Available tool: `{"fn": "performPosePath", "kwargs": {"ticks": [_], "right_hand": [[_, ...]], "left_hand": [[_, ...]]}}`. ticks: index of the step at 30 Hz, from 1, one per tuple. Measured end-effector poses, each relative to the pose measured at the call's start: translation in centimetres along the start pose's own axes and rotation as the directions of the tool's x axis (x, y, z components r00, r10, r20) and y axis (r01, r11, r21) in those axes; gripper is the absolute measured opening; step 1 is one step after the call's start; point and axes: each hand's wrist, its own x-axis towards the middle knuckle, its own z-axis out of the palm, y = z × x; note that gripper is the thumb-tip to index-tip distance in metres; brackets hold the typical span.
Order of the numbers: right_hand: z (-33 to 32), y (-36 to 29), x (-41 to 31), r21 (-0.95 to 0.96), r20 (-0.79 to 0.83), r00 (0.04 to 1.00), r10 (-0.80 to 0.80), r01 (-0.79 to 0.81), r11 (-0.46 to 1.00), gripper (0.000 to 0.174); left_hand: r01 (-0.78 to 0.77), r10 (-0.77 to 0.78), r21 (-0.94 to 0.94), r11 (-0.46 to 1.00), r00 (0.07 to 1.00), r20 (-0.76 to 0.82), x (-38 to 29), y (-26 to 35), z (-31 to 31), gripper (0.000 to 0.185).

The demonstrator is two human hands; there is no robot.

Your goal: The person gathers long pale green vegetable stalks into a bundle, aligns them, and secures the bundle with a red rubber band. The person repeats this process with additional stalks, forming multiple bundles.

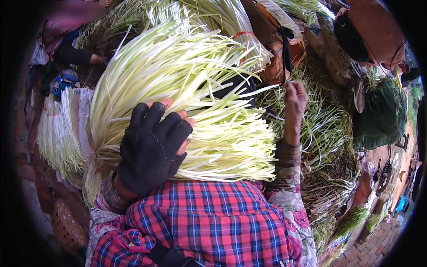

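Note:
A large bundle of pale yellow-green chive leaves (227,143) lies across my lap, gathered and tied at its left end. My left hand (156,147), in a black glove with bare fingertips, grips leaves on top of the bundle. Its fingertips are partly sunk among them. My right hand (295,96) is bare and raised beyond the bundle's right side, thumb and fingers pinched together. One straight leaf (265,89) stretches from the bundle to those fingertips; its very tip is hard to make out. A plaid apron (213,213) covers my lap below the leaves.
Tied white-stemmed bunches (58,133) stand at the left. More long bundles (220,20) lie ahead. Loose green leaf trimmings (320,126) cover the ground at right, near a dark green netted sack (380,113). Another person (71,43) sits at upper left.

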Motion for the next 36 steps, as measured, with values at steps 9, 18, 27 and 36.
{"fn": "performPosePath", "kwargs": {"ticks": [9,18,27,36], "right_hand": [[3.6,-8.3,0.8,-0.221,0.535,0.758,-0.374,0.552,0.804,0.021],[4.6,-4.3,-0.1,-0.453,0.39,0.889,-0.241,0.413,0.79,0.013],[1.7,-5.0,3.7,-0.171,0.229,0.932,-0.282,0.323,0.931,0.017],[5.2,-8.5,1.9,-0.238,0.543,0.744,-0.39,0.582,0.778,0.012]], "left_hand": [[0.013,-0.013,-0.001,1.0,1.0,-0.012,-0.1,0.3,0.1,0.042],[-0.007,0.008,0.042,0.999,0.999,-0.041,0.2,0.4,-0.1,0.035],[0.012,-0.011,0.03,0.999,0.999,-0.037,-0.2,0.3,0.3,0.042],[0.02,-0.02,0.005,1.0,0.999,-0.047,-0.4,0.3,0.1,0.041]]}}
